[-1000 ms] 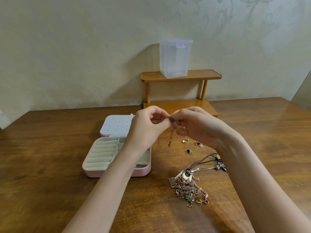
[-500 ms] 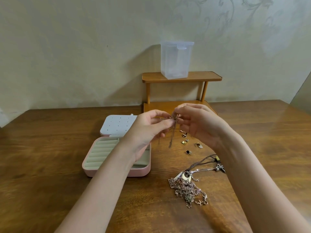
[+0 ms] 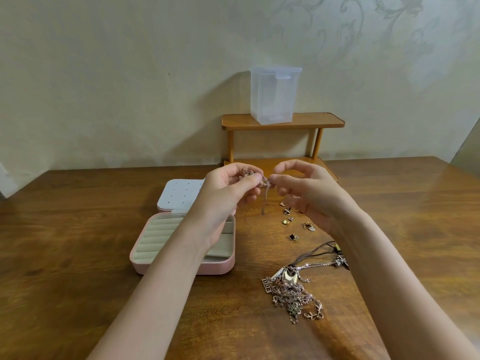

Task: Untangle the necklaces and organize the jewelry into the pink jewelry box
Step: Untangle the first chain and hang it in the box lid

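Observation:
A thin chain necklace (image 3: 265,189) hangs between my two hands above the table. My left hand (image 3: 226,196) pinches a bunched part of it between thumb and fingers. My right hand (image 3: 306,193) pinches the same chain just to the right, fingers curled. The pink jewelry box (image 3: 181,267) lies open below my left wrist, its white dotted lid (image 3: 179,194) folded back. A tangled pile of necklaces (image 3: 293,292) with a dark cord (image 3: 317,252) lies on the table at the right. Several small earrings (image 3: 291,222) are scattered under my right hand.
A small two-tier wooden shelf (image 3: 311,123) stands against the wall behind my hands, with a clear plastic container (image 3: 274,96) on its top tier. The wooden table (image 3: 65,242) spreads to both sides.
My hands rose slightly and drew a little apart along the chain. The left hand now holds a bunched section; the chain's loose end still dangles between them.

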Available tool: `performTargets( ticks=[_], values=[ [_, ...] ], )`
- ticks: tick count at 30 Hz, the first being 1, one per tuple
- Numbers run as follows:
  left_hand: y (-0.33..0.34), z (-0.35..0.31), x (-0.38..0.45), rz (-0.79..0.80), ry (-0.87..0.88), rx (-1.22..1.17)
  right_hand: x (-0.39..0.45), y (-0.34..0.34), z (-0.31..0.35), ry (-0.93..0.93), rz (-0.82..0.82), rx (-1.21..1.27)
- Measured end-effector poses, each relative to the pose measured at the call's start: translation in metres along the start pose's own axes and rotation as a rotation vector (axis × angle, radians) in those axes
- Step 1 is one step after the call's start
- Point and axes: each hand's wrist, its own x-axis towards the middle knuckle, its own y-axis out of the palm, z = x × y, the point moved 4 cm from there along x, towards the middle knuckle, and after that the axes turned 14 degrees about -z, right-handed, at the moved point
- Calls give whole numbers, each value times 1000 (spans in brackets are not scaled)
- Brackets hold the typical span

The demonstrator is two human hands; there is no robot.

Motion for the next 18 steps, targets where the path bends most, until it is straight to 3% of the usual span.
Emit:
performTargets(
  ticks=[5, 18],
  values=[
    [-2, -3, 2, 1, 89, 89, -6, 3, 9, -133, 59, -187],
    [-4, -4, 1, 170, 90, 242, -5, 5, 2, -41, 194, -139]
  ],
)
